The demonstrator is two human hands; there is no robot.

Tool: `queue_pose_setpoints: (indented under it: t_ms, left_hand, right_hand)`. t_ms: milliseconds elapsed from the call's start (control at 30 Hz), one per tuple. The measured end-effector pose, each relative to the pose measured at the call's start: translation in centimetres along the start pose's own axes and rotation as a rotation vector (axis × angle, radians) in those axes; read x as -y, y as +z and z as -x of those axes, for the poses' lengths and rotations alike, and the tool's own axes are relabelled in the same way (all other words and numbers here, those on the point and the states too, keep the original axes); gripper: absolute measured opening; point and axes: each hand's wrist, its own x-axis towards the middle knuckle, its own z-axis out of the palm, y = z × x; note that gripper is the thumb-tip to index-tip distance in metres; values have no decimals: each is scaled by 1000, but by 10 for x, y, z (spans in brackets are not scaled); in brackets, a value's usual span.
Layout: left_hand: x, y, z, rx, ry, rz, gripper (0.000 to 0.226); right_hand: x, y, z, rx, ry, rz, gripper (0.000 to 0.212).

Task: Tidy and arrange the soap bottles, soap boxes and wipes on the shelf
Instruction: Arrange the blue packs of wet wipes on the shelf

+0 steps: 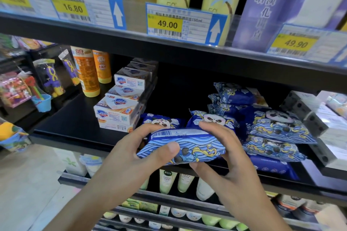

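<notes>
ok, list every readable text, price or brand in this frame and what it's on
"16.80" on the left price tag
"49.00" and "150ml" on the middle price tag
"49.90" on the right price tag
"Safeguard" on the soap boxes, partly blurred
Chinese characters on the purple box and orange bottles: not legible to me
Barcode digits and the print on the wipes pack held in both hands: too small

Held between left hand (131, 154) and right hand (227, 157), just before the shelf (75, 124) edge: 1 wipes pack (187, 146). Behind it on the shelf, 2 more packs (206, 120) side by side. To the right, a pile of wipes packs (274, 129), stacked and leaning. Left of the packs, stacked soap boxes (120, 107), running back in a row. Further left and behind, 2 bottles (90, 73) standing upright. Far right, boxed goods (309, 110). Above, an upper shelf with price tags (167, 22).
</notes>
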Motion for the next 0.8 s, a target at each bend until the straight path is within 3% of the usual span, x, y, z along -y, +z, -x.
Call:
queue_pose_setpoints:
  t_ms: [333,467,633,800]
  left_hand:
    - [-17,9,4,-23,-114,66,27]
    - [-7,2,3,30,-40,69,59]
    - [-3,-2,2,-15,71,-66,58]
    - [5,-1,3,-78,69,-164,65]
  right_hand:
    - [6,-3,3,81,53,-76,52]
    - [7,-2,2,46,52,-118,41]
    - [6,-3,2,30,104,-236,36]
    - [5,-3,2,39,156,-311,26]
